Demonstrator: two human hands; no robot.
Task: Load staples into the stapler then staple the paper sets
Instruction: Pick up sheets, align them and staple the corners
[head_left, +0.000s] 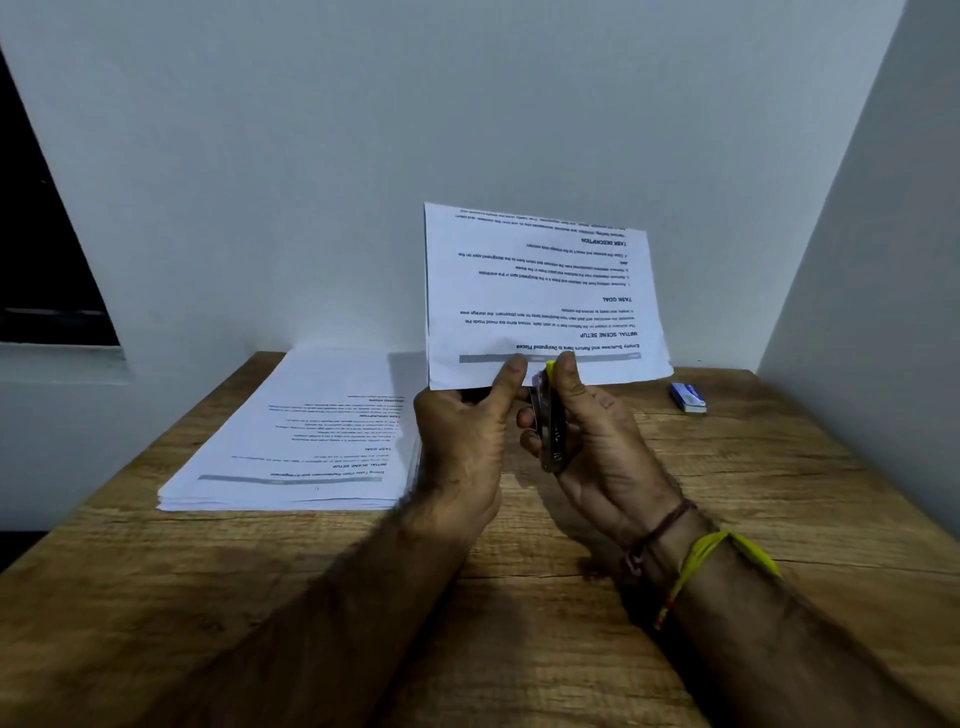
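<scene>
The left hand (462, 441) is pinching the paper set (540, 296) upright above the table's (779, 493) middle; the right hand (592, 436) is squeezing the stapler (549, 431) onto its lower edge. Loosely pinched sheets could fan, making the staple miss some.

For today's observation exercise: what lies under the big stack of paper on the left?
The paper stack rests directly on the wooden table. Whatever the tabletop holds beneath it is covered by the sheets and cannot be seen.
</scene>
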